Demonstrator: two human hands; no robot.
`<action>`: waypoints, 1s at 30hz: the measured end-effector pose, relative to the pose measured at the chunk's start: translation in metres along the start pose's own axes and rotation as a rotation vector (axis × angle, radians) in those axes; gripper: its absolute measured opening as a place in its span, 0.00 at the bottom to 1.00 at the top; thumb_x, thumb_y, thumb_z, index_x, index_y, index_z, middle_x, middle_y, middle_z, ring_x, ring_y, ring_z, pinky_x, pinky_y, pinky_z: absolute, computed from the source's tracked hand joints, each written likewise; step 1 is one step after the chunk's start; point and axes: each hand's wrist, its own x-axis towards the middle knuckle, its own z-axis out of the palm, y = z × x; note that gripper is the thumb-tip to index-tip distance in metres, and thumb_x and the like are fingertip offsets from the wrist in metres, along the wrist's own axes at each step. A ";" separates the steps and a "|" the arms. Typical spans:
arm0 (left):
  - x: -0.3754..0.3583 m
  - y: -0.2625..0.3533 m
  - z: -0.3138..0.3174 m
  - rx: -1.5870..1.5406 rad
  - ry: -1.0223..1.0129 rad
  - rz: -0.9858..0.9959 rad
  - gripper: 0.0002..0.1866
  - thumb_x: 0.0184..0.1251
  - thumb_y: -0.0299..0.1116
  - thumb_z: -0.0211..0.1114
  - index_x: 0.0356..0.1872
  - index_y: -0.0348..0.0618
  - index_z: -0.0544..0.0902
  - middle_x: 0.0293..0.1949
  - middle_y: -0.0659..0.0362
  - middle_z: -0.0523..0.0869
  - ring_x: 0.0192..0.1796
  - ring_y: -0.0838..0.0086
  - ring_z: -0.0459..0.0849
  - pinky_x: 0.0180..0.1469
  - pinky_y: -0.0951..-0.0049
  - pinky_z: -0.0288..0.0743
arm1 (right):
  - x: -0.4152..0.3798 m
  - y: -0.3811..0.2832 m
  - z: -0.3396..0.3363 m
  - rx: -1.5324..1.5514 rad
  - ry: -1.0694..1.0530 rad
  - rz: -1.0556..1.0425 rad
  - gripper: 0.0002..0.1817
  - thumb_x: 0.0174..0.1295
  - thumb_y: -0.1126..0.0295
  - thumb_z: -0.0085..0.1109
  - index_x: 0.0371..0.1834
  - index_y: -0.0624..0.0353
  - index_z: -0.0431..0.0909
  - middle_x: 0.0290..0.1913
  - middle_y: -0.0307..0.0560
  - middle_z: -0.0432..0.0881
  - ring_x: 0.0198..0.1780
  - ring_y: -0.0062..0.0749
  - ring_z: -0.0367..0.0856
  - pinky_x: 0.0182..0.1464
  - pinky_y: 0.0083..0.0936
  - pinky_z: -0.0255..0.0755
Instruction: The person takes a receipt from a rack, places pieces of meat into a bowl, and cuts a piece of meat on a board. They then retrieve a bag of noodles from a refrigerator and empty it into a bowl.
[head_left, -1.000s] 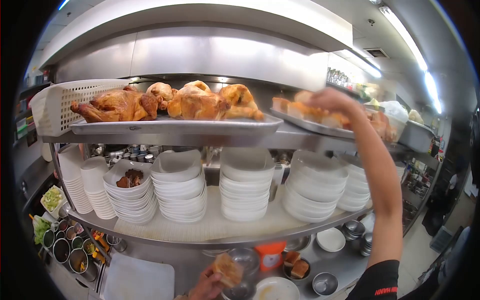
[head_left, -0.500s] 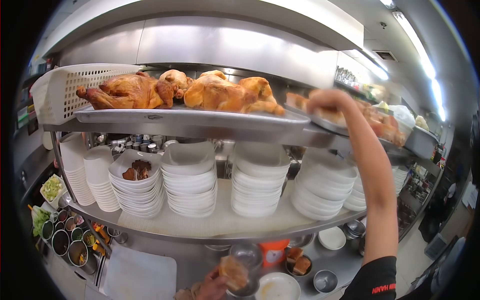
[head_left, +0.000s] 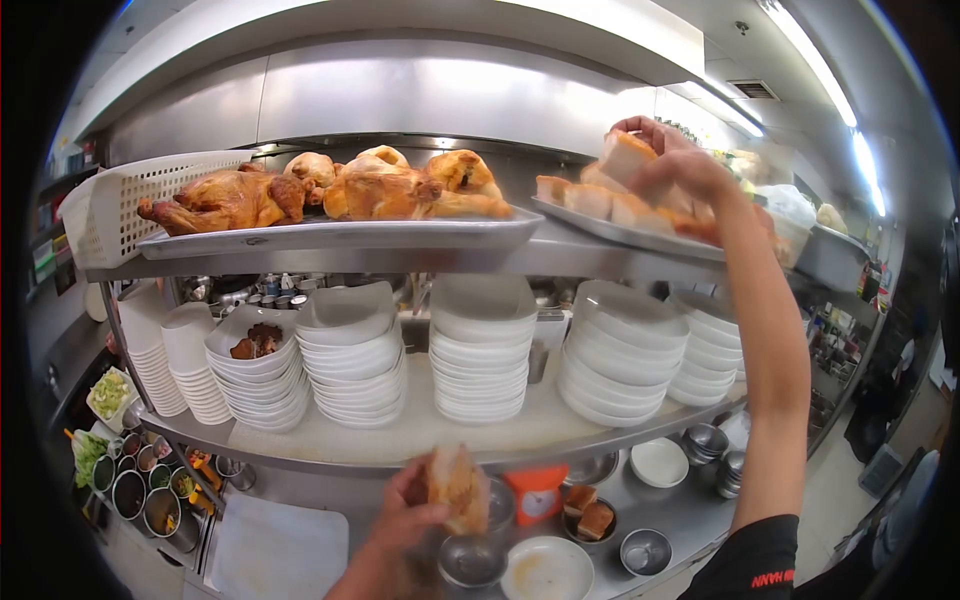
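Raised over the top shelf at the right, my right hand point(head_left: 680, 168) pinches a pale, golden-edged piece of meat point(head_left: 626, 158). More such pieces point(head_left: 588, 200) lie below it on a metal tray point(head_left: 640, 237). Lower down, my left hand point(head_left: 408, 508) holds another piece of meat point(head_left: 458, 488), blurred, upright above a small metal bowl point(head_left: 472, 560). Two brown-topped meat pieces point(head_left: 596, 519) sit in a round bowl to the right, near an orange scale point(head_left: 540, 493).
Roasted poultry point(head_left: 235, 197) rests on a long tray point(head_left: 340, 238) beside a white perforated basket point(head_left: 105, 215). Stacked white dishes point(head_left: 480, 350) line the middle shelf. Below are a white cutting board point(head_left: 280, 548), a stained plate point(head_left: 547, 572) and sauce containers point(head_left: 129, 493).
My left hand has risen with its meat piece. My right hand now shows a piece lifted off the tray, where it was blurred before. The view has shifted slightly to the right.
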 end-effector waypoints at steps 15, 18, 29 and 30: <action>0.223 0.137 0.269 1.118 0.012 0.633 0.45 0.35 0.54 0.76 0.53 0.30 0.76 0.41 0.43 0.84 0.39 0.65 0.86 0.42 0.74 0.80 | -0.167 0.002 -0.011 0.523 0.448 -0.395 0.36 0.47 0.68 0.65 0.63 0.62 0.66 0.53 0.50 0.74 0.56 0.34 0.75 0.58 0.29 0.72; 0.257 0.131 0.278 1.350 0.061 0.725 0.45 0.30 0.58 0.75 0.51 0.33 0.80 0.43 0.45 0.85 0.43 0.65 0.85 0.46 0.73 0.80 | -0.205 0.021 0.006 0.546 0.461 -0.337 0.37 0.44 0.68 0.66 0.61 0.60 0.66 0.52 0.50 0.73 0.55 0.36 0.75 0.60 0.31 0.72; 0.323 0.117 0.256 1.576 -0.208 0.310 0.32 0.39 0.43 0.68 0.51 0.41 0.84 0.41 0.49 0.86 0.43 0.68 0.83 0.50 0.72 0.75 | -0.245 0.093 0.072 0.457 0.408 -0.370 0.55 0.30 0.78 0.79 0.66 0.54 0.56 0.55 0.47 0.74 0.57 0.34 0.75 0.61 0.30 0.70; 0.305 0.112 0.261 1.723 -0.126 0.498 0.30 0.44 0.44 0.67 0.52 0.42 0.84 0.42 0.47 0.86 0.46 0.66 0.83 0.52 0.69 0.75 | -0.249 0.096 0.080 0.343 0.403 -0.340 0.53 0.30 0.78 0.78 0.66 0.54 0.57 0.54 0.47 0.74 0.57 0.34 0.75 0.61 0.29 0.69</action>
